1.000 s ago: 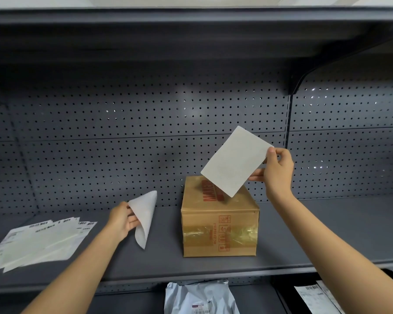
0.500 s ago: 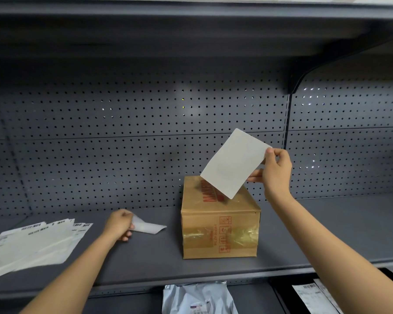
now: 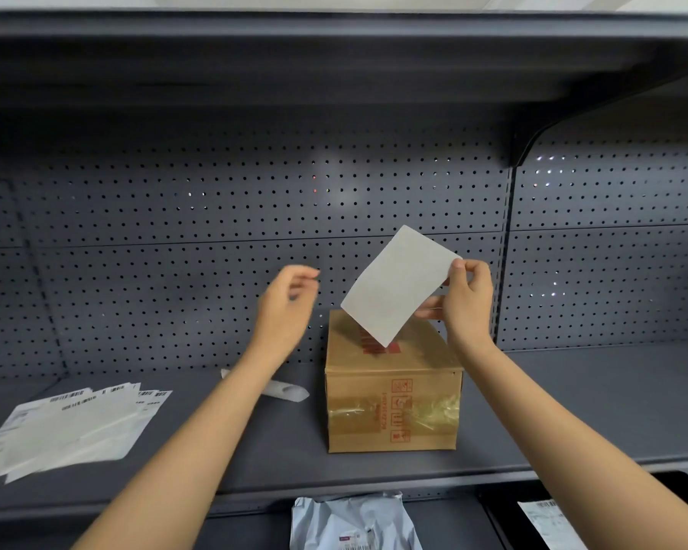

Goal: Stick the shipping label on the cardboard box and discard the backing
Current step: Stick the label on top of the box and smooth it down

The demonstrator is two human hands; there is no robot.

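A taped cardboard box (image 3: 392,410) with red print stands on the grey shelf (image 3: 572,410). Above its top, my right hand (image 3: 463,301) pinches the right edge of the white shipping label (image 3: 398,285), which hangs tilted with its blank side toward me. My left hand (image 3: 287,307) is raised in the air left of the label, blurred, fingers loosely curled and holding nothing. The curled white backing (image 3: 285,390) lies on the shelf just left of the box, partly hidden by my left forearm.
A fanned stack of several label sheets (image 3: 68,426) lies at the shelf's left end. A perforated back panel (image 3: 215,216) closes the rear. Below the shelf edge sit a grey mailer bag (image 3: 354,524) and a printed sheet (image 3: 551,524).
My left hand laid the backing down on the shelf, let go, and has risen rightward toward the label. My right hand keeps the label almost still above the box.
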